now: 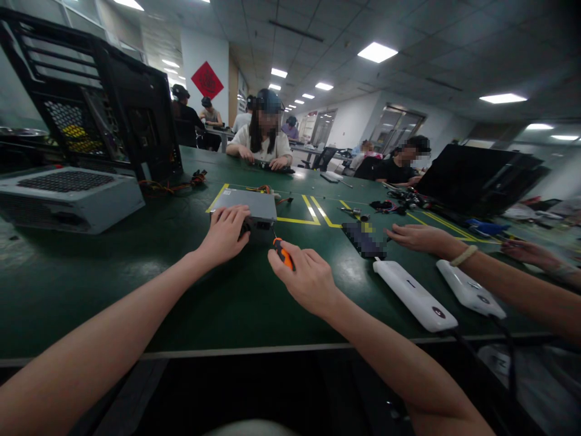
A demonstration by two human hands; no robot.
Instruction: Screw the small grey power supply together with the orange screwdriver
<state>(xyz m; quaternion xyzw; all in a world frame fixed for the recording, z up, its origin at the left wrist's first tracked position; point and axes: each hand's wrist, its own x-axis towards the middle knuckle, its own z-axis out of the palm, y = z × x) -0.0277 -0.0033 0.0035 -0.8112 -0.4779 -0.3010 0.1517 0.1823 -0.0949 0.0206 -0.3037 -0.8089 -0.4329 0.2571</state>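
A grey computer power supply [249,204] lies on the green table [181,315] in front of me, with a dark socket on its near face. My left hand [229,227] grips its near left edge, fingers over the top and thumb down the front. In my right hand [308,275] is an orange and black screwdriver [284,253], its thin shaft pointing up at the near right corner of the power supply. I cannot tell whether the tip sits in a screw. Coloured cables [265,189] come out behind the unit.
On the left stand a black computer case [100,97] and a second power supply [72,197]. White power banks [415,295] and a phone [363,239] lie right. A co-worker's hand [422,238] reaches in there. Another person [261,133] sits across the table.
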